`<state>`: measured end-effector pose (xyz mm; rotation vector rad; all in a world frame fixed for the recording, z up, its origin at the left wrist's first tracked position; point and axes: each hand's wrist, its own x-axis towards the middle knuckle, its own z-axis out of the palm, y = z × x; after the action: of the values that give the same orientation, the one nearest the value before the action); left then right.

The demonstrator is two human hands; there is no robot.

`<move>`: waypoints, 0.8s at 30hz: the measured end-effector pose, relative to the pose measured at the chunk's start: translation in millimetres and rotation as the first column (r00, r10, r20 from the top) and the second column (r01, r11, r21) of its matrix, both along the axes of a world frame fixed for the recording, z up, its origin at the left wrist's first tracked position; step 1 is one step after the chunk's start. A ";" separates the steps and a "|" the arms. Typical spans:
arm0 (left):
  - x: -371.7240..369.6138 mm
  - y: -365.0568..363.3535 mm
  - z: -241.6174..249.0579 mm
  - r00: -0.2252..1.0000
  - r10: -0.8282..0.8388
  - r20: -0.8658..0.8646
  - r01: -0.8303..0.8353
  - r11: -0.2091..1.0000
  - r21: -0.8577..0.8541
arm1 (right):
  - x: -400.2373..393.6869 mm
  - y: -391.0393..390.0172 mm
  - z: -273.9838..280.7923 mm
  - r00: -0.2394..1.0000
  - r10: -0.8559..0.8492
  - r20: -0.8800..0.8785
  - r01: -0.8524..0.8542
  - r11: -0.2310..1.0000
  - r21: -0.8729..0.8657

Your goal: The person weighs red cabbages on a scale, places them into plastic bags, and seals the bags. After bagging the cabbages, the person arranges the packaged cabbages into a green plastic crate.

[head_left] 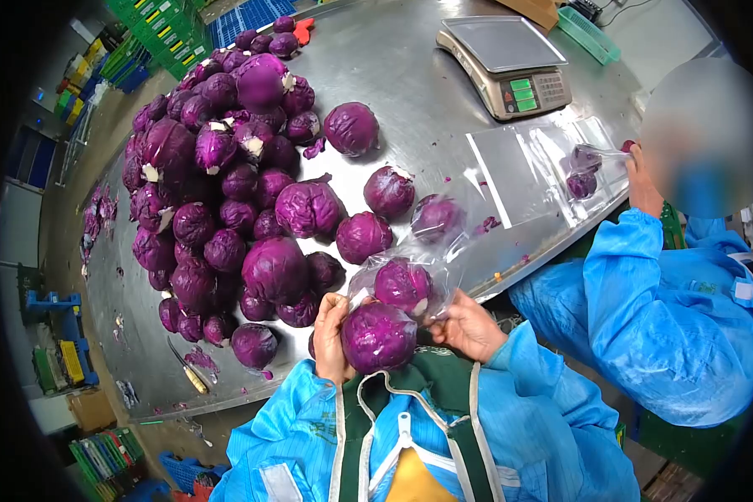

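A clear plastic bag (454,259) is held between my two hands at the table's front edge. One red cabbage (403,284) is inside it, and a larger cabbage (379,337) sits in front, against my body; whether the film covers it is unclear. My left hand (333,339) wraps round the left side of the bag and the larger cabbage. On the right, my right hand (470,328) pinches the bag's edge. Another cabbage (437,218) lies just beyond, seen through film.
A big heap of red cabbages (226,192) covers the table's left. A knife (194,378) lies front left. At the back right are a scale (510,63) and a green basket (588,35). A co-worker (669,301) on the right holds a bag with cabbages (582,171).
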<state>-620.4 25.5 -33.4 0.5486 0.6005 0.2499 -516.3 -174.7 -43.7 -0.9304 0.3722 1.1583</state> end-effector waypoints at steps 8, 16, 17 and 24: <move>14.8 -0.9 -9.6 0.983 -0.125 -0.136 0.145 0.977 0.154 | 6.2 -17.1 -22.3 0.988 0.093 0.121 -0.081 0.992 -0.096; 33.9 -4.4 1.7 0.924 -0.344 -0.169 0.374 0.904 0.208 | 13.0 -7.5 -18.8 0.672 0.106 0.733 0.160 0.946 -0.283; 34.8 -4.0 -3.2 0.907 -0.379 -0.184 0.412 0.889 0.201 | 20.3 -2.1 -28.9 0.679 0.103 0.727 0.160 0.945 -0.283; 12.7 3.0 -16.1 0.921 -0.149 -0.361 0.174 0.984 0.036 | 11.7 -20.8 -75.9 0.880 0.033 0.474 0.144 0.932 -0.331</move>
<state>-607.7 28.5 -49.5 0.7128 0.8975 0.0109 -504.6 -195.5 -119.6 -1.4770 0.2085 0.7789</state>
